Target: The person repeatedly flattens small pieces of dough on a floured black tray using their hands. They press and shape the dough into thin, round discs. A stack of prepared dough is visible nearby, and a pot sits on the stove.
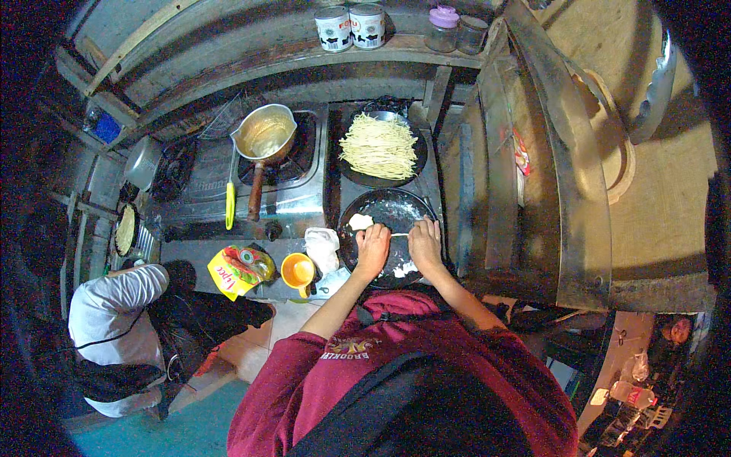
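Observation:
A thin pale dough strand (399, 234) stretches between my two hands over a dark round pan (388, 204) dusted with white flour. My left hand (373, 248) has its fingers closed on the strand's left end, and my right hand (425, 242) closes on the right end. Just above my left fingertips lies a lump of white dough (360, 222). Behind this pan, a second dark pan (415, 169) bears a heap of long pale dough strands (381, 148) with a bit of a shiny metal rim showing behind them.
Left of me stand an orange mug (297, 270), a crumpled white bag (322, 250) and a yellow-red pouch (241, 270). A saucepan (264, 133) sits on the gas stove (301, 202), beside a yellow-handled utensil (230, 206). A person in a white top (114, 320) is at lower left. Wooden boards (525, 190) rise at right.

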Action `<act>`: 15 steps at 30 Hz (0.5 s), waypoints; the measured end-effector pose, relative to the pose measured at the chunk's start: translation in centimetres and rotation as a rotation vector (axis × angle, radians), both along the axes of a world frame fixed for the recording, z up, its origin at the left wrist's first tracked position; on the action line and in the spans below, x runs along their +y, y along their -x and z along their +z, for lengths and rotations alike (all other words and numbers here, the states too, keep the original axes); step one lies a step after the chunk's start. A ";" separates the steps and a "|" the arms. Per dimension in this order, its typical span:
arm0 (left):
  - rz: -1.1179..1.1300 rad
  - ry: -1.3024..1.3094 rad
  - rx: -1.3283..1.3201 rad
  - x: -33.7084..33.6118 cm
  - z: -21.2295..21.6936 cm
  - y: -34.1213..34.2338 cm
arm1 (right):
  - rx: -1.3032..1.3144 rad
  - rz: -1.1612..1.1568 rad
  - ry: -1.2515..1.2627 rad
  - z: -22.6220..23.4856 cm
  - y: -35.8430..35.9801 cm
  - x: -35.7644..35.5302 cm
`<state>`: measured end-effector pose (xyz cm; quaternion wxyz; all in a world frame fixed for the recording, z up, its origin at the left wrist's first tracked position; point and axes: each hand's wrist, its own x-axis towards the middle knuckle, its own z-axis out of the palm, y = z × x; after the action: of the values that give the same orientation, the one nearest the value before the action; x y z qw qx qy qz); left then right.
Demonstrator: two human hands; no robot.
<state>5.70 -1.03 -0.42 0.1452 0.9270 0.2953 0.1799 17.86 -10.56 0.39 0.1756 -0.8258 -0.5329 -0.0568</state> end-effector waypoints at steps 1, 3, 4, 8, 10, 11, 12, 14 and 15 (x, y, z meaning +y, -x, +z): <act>0.012 0.013 0.028 0.1 0.1 -0.1 | -0.010 -0.005 0.013 0.4 0.1 0.2; 0.050 -0.022 -0.022 0.0 0.2 0.5 | 0.076 0.048 -0.040 1.3 0.5 0.4; 0.067 -0.039 -0.047 0.0 0.5 1.1 | 0.120 0.072 -0.067 1.6 0.6 0.4; 0.142 0.051 0.046 0.1 1.4 2.0 | 0.038 0.133 0.036 1.0 0.8 0.5; 0.152 0.081 -0.013 -0.1 1.9 1.9 | 0.012 0.135 0.039 1.1 0.9 0.3; 0.163 0.076 -0.017 -0.3 2.2 1.8 | -0.002 0.135 0.041 1.3 1.0 0.2; 0.157 0.055 -0.027 -0.4 2.5 1.8 | 0.009 0.138 0.074 1.6 1.2 0.1; 0.116 0.082 -0.094 -0.7 2.8 1.5 | -0.003 0.140 0.089 1.7 1.8 0.2; 0.077 0.128 -0.150 -0.8 2.9 1.2 | -0.001 0.151 0.066 1.5 2.0 0.4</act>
<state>4.50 -1.81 2.51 0.2189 0.8877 0.3298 0.2351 15.89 -10.20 1.84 0.1520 -0.7885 -0.5954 -0.0260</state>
